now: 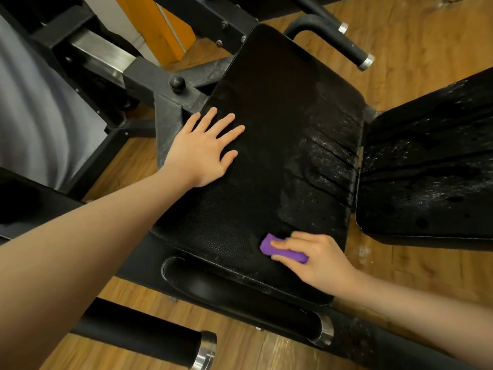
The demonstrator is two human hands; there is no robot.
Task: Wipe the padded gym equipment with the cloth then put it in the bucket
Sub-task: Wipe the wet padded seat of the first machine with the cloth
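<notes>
The left hand (pixel 204 149) lies flat with its fingers spread on the left part of the black seat pad (pixel 266 108), bracing and holding nothing. To the right and nearer the person, the right hand (pixel 317 259) grips a small purple cloth (pixel 269 243) with curled fingers and presses it on the pad close to its near edge. The pad's long axis runs away from the person and slightly rightward, so the stretch not yet wiped lies ahead of the cloth; the wet, streaked patch (pixel 325 161) sits just beyond the right hand, which is plainly the nearer one to it. Further right, a second pad (pixel 432 166) is beaded with droplets and cut off by the frame. No bucket is in view, and most of the cloth is hidden under the fingers.
</notes>
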